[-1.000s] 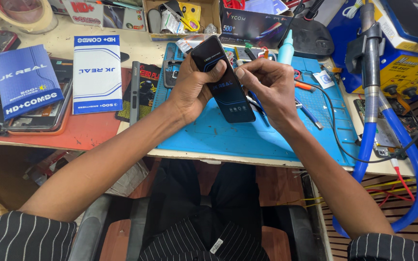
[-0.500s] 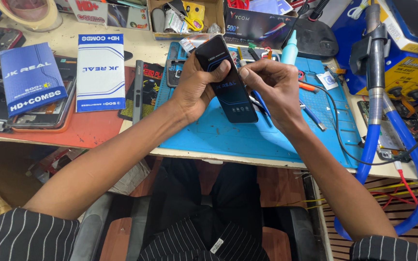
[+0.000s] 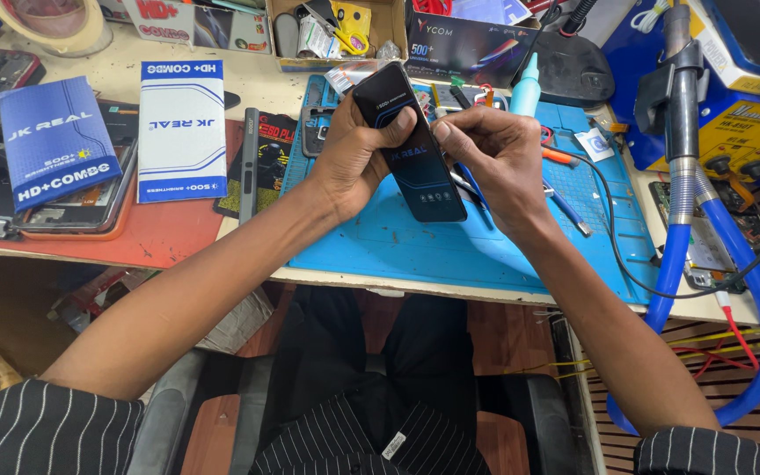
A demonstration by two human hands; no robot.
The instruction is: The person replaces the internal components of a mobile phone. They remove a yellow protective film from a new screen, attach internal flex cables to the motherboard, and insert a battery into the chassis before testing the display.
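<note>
On the left of the bench, a blue box [image 3: 53, 145] is lying on a stack of phones, and a white box [image 3: 181, 130] is lying flat beside it, both well apart from the hands. A dark frame [image 3: 249, 164] is resting on edge just right of the white box, at the border of the blue mat [image 3: 450, 237].

Over the mat, the left hand [image 3: 354, 158] is gripping the dark panel [image 3: 411, 145] from its left side. The fingers are wrapping around the upper edge and the thumb is pressing across the face, so the panel is being held tilted, top end away from the person, lower end hanging just above the mat. This grip is apparently steadying the panel for the other hand.

The right hand [image 3: 494, 163] is meeting the panel at its right edge. Its fingertips [image 3: 443, 132] are pinched together against the upper right side, as if picking at a film or a seam; what they are pinching is too small to tell.

Behind the right hand, a bottle [image 3: 526, 88] with a pale blue tip is standing upright among small tools. Further right, a blue hose [image 3: 754, 281] is looping down off the bench edge from a grey nozzle [image 3: 681, 105], parked away from the working area.
</note>
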